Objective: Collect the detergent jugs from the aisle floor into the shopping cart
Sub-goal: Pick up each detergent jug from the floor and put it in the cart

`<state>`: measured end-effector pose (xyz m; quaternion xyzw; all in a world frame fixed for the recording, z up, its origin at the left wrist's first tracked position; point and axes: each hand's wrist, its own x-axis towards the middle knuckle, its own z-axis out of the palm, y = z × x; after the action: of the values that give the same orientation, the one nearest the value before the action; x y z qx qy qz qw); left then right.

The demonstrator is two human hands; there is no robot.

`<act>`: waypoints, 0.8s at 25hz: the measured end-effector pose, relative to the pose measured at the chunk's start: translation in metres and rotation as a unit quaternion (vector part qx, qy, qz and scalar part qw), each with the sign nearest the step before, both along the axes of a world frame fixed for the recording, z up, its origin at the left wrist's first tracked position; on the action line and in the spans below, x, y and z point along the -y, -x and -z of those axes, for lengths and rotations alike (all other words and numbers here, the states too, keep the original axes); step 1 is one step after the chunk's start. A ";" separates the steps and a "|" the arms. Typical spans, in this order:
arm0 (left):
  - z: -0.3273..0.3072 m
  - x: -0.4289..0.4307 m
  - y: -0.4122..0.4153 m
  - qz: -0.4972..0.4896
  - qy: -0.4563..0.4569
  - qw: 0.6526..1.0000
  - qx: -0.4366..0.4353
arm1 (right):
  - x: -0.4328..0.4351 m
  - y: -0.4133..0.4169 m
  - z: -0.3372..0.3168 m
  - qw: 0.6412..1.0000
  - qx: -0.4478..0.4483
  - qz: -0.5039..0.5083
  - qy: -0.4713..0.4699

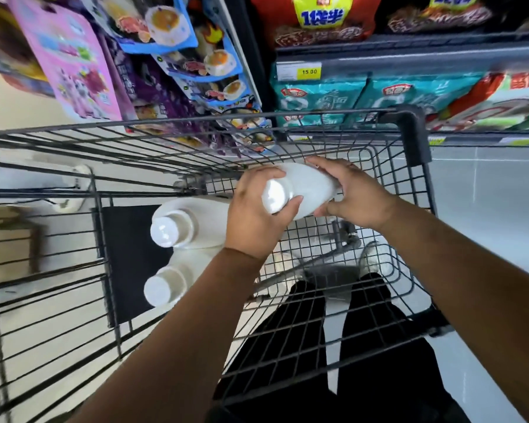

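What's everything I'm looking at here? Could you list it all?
held jug: one, white, tilted over the cart basket
jugs in the cart: two, white, caps up, basket's left side
shopping cart: one, black wire, centre
snack packs: many, pink, blue, purple, red, teal, shelves beyond the cart
price tag: one, yellow, right shelf edge
legs: two, black trousers, behind the cart's wire
left hand: one, grips the held jug's cap end
right hand: one, grips the held jug's body

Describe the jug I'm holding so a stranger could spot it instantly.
Find the black wire shopping cart. Two white jugs lie at its left; the held jug is further right. Only it is gripped between left hand and right hand.
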<state>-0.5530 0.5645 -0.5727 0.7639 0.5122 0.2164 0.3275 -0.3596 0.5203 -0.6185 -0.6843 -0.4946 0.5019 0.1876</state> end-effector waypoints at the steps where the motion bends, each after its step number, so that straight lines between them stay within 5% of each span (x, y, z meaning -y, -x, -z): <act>1: -0.006 -0.002 0.000 0.011 0.022 1.000 -0.013 | 0.002 -0.001 -0.008 1.000 -0.003 0.020 -0.001; 5: -0.030 -0.009 0.000 0.069 0.097 0.990 -0.070 | 0.022 -0.003 -0.049 0.995 0.016 0.093 -0.024; 11: -0.097 0.006 -0.024 0.131 0.070 0.987 -0.067 | 0.074 -0.027 -0.124 0.977 0.035 0.193 -0.078; 20: -0.177 0.108 -0.165 0.299 0.065 0.951 -0.031 | 0.237 -0.142 -0.212 0.921 0.093 0.347 -0.150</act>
<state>-0.3883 0.4569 -0.3954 0.8657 0.2827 0.0511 0.4098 -0.2171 0.2834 -0.4065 -0.8202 -0.3109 0.2594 0.4041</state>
